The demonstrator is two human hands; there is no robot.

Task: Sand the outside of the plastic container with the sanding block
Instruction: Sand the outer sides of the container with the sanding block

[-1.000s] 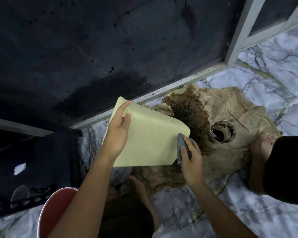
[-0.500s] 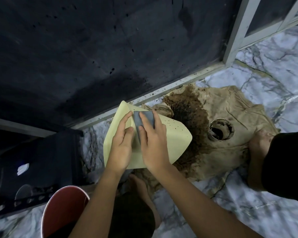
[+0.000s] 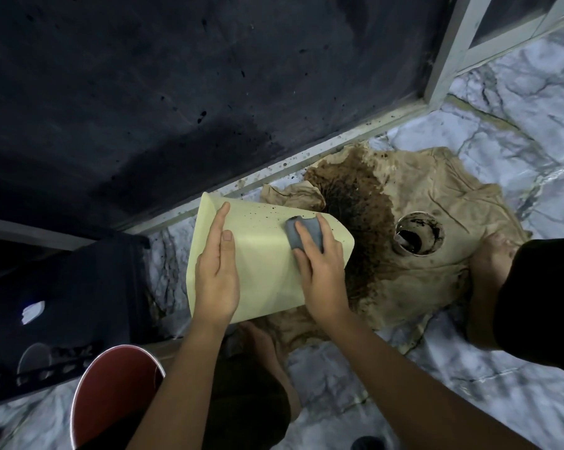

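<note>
On the pale yellow container (image 3: 261, 271), left hand (image 3: 217, 280) lies flat, fingers straight; right hand (image 3: 322, 274) fingers curl over grey sanding block (image 3: 301, 235).

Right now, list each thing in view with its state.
plastic container: tilted, held off the floor, dark specks on top
sanding block: pressed on the container
left hand: flat on the container
right hand: grips the block
cloth: spread on the floor, stained dark
</note>
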